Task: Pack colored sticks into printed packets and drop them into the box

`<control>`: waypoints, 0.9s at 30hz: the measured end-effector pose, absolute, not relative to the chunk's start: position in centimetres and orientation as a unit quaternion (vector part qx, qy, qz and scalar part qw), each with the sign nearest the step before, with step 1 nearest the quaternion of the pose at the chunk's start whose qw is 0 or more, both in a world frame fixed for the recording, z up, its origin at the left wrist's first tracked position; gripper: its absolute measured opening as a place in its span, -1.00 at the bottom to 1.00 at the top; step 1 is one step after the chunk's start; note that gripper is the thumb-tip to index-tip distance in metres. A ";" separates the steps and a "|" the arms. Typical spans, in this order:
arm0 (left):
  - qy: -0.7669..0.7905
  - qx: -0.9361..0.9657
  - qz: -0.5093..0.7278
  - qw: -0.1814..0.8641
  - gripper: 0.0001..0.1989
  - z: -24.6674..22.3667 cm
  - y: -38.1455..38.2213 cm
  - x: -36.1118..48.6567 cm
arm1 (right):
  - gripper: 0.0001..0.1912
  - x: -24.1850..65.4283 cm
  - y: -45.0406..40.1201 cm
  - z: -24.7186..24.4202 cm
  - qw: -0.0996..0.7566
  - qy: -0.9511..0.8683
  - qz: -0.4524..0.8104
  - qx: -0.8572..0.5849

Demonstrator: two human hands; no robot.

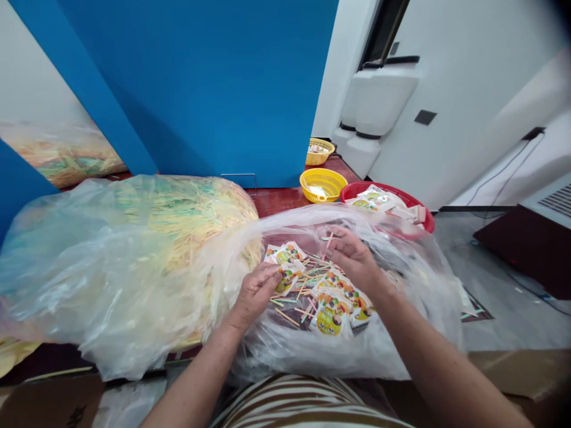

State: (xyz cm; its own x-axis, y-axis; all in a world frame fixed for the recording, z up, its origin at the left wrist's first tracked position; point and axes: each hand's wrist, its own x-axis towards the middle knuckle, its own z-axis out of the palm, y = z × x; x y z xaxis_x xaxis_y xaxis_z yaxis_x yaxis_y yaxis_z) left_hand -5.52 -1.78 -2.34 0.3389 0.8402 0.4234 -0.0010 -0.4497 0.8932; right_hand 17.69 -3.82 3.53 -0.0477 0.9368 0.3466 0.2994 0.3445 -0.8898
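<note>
My left hand (255,295) pinches a small printed packet (286,280) with a yellow cartoon face on it. Between the fingertips of my right hand (357,261) are a few thin pastel sticks (329,241), pink and green. Both hands are over a clear plastic bag (321,359) that lies spread open. Loose pastel sticks (288,317) are scattered inside it. More printed packets (329,320) lie in a pile below my right hand, and a few others (292,249) sit just beyond the left one.
A big clear bag full of yellow and green sticks (196,232) bulges on the left. Behind stand a yellow basket (328,173), a second yellow basket (317,158) and a red basket (428,221) holding packets. A blue panel (214,89) rises at the back.
</note>
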 end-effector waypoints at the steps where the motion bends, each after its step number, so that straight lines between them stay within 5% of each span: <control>1: 0.295 0.700 0.490 0.427 -0.79 -2.2 -1.9 -5.2 | -0.68 16.8 -4.4 4.0 0.554 -0.615 0.324 -0.457; 6: 0.280 0.708 0.484 0.432 -0.78 -1.4 -2.4 -4.1 | -0.87 13.2 -6.2 4.9 0.570 -0.664 0.213 -0.434; 18: 0.336 0.655 0.488 0.469 -0.76 -2.4 -2.9 -4.8 | -0.84 12.1 -5.8 4.8 0.532 -0.653 0.324 -0.431; 24: 0.385 0.604 0.507 0.480 -0.73 -2.0 -2.7 -5.5 | -0.71 13.3 -5.7 4.3 0.370 -0.782 0.121 -0.487; 27: 0.404 0.589 0.516 0.473 -0.70 -2.2 -2.6 -6.0 | -0.78 13.8 -5.4 2.8 0.177 -0.854 0.045 -0.486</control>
State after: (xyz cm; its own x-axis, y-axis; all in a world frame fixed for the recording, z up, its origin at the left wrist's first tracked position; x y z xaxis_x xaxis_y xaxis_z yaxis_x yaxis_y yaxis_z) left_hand -6.02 -2.57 -2.19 0.1402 0.9640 0.2258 -0.0116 -0.2264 0.9740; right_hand 13.82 -5.35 2.81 -0.4641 0.8471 0.2590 0.8155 0.5228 -0.2485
